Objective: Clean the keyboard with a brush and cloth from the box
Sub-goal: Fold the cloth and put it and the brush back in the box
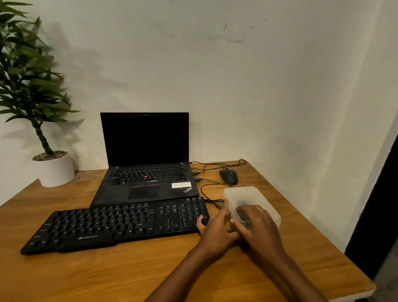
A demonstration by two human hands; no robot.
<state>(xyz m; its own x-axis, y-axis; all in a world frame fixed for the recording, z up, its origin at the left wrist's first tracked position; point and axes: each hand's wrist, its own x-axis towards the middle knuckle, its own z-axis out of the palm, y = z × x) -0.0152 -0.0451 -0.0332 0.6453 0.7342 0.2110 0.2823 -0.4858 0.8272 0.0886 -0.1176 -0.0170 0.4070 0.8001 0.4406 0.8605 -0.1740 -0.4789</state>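
A black keyboard (114, 224) lies slanted across the wooden table (99, 278), in front of a laptop. Just right of its number pad stands a translucent plastic box (248, 194) with something dark and blurred inside; no brush or cloth can be made out. My left hand (215, 230) lies between keyboard and box, with its straight fingers against the box's left wall and its thumb at the keyboard's right corner. My right hand (260, 229) covers the box's near end, fingers curled over it. Whether the box has a lid on it I cannot tell.
An open black laptop (145, 185) with a dark screen stands behind the keyboard. A black mouse (228, 176) and loose cables (211, 185) lie behind the box. A potted plant (55, 170) is at the back left. The table's right edge runs close past the box.
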